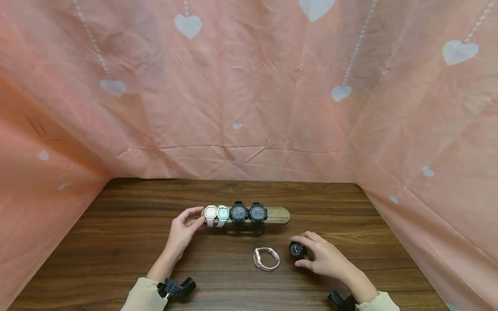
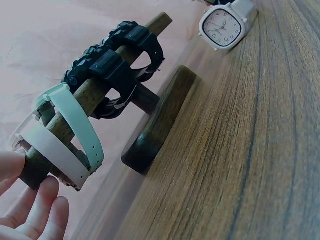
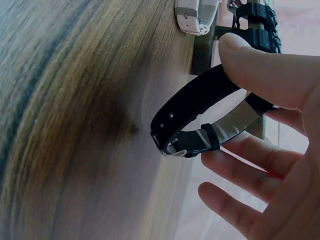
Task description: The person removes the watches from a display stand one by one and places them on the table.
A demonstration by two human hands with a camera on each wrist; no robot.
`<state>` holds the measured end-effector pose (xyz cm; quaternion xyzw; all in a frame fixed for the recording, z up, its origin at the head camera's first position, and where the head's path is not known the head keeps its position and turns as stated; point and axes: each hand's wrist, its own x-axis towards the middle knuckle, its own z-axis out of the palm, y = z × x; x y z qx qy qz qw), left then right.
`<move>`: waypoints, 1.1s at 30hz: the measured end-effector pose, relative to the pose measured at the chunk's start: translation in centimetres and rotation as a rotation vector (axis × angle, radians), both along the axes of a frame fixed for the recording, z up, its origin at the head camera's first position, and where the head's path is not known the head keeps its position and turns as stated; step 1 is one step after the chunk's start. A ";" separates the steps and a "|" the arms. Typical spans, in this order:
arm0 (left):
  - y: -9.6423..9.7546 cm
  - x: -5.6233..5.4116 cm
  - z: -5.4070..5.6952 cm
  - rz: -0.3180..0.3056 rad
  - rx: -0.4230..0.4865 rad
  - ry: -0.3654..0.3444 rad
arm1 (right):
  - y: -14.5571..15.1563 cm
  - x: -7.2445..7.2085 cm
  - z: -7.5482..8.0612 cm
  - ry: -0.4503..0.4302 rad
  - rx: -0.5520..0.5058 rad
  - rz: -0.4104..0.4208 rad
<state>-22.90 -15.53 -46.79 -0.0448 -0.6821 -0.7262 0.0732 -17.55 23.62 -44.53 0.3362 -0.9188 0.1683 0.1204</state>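
A wooden watch stand (image 1: 279,215) stands on the table, its bar carrying a white watch (image 1: 210,211), a mint-green watch (image 1: 223,212) and two chunky black watches (image 1: 239,212). My left hand (image 1: 183,230) pinches the bar's left end between thumb and fingers, beside the white watch. To the right and nearer me, my right hand (image 1: 323,255) holds another black watch (image 1: 296,249) with a round dial. Its buckled strap (image 3: 187,105) forms a closed loop in the right wrist view, with the thumb on one side and fingers on the other.
Between the stand and my right hand, a pale pink watch (image 1: 257,258) with a squarish face lies on its side, strap looped. The wooden table (image 1: 116,242) is bordered at the back and sides by a pink curtain (image 1: 249,108) with white hearts.
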 end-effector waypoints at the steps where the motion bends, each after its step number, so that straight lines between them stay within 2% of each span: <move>1: 0.0 0.0 0.0 -0.001 0.000 0.002 | 0.0 0.0 0.0 -0.003 0.007 -0.003; 9: 0.0 0.1 -0.1 -0.004 0.009 0.001 | -0.4 0.3 -0.1 -0.107 0.037 -0.011; 23: -0.1 0.1 -0.2 -0.011 0.002 -0.027 | -1.2 -0.1 -1.0 -0.076 0.070 0.000; 33: -0.2 0.0 -0.2 -0.010 0.003 -0.021 | -1.8 -0.4 -1.3 -0.068 0.070 -0.007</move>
